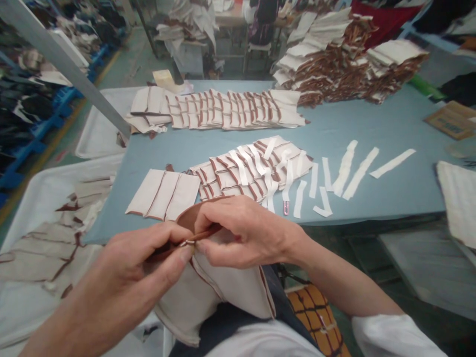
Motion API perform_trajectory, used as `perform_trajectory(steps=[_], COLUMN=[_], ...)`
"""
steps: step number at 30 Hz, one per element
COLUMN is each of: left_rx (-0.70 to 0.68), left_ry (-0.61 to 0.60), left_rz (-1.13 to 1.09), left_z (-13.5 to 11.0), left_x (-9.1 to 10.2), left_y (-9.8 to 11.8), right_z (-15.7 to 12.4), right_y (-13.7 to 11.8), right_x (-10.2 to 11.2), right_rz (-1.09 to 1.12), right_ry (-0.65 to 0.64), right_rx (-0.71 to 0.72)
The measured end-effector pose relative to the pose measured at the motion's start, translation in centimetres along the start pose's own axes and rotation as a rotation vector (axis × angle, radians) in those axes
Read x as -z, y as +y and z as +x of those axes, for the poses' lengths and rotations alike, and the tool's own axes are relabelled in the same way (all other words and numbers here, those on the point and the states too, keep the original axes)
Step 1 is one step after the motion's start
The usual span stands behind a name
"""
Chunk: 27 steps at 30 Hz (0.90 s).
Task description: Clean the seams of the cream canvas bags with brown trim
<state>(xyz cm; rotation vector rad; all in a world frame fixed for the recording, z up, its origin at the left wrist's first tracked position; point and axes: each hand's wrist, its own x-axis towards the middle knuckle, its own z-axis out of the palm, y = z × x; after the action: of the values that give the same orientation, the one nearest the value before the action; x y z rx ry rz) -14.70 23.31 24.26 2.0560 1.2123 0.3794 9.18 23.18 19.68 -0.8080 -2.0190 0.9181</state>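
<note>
Both hands meet over my lap at the brown-trimmed edge of a cream fabric panel with brown seams. My left hand pinches that edge between thumb and forefinger. Close against it, my right hand grips the same brown trim, thumb below and fingers curled above. A small shiny bit shows between the fingertips, too small to name. The panel hangs down from the hands across dark trousers. Just beyond, a similar panel lies flat on the blue-grey table.
Overlapping panels with white strips scattered over and beside them lie ahead. Behind is a long row of panels, with a tall stack at back right. White bins hold fabric at left. A grey pole slants across upper left.
</note>
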Motion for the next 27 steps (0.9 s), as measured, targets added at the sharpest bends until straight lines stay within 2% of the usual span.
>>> perform_trajectory(steps=[4,7,11,16,22,27], left_rx=[0.057,0.023,-0.022,-0.052,-0.139,-0.047], left_ry=[0.035,0.055,0.048,0.047,0.039,0.037], left_rz=[-0.04,-0.066,-0.097,-0.177,-0.168,-0.185], left_z=[-0.3,-0.4,-0.6,-0.9,-0.9,-0.8], left_x=[-0.1,-0.2,-0.3,-0.5,-0.2,-0.4], left_y=[0.5,-0.1,-1.2,-1.2,-1.8,-0.9], right_z=[0.0,0.0,-0.1,0.0,0.3,0.3], right_y=[-0.4,-0.6,-0.8,-1.5,-2.8,-2.9], right_x=[0.1,0.1,0.4,0.8,0.8,0.3], right_rz=[-0.093,-0.219,-0.266,-0.29,-0.568,-0.669], right_ry=[0.089,0.128,0.069,0.002,-0.064,0.004], right_rx=[0.141,0.235,0.225,0.2,0.223,0.291])
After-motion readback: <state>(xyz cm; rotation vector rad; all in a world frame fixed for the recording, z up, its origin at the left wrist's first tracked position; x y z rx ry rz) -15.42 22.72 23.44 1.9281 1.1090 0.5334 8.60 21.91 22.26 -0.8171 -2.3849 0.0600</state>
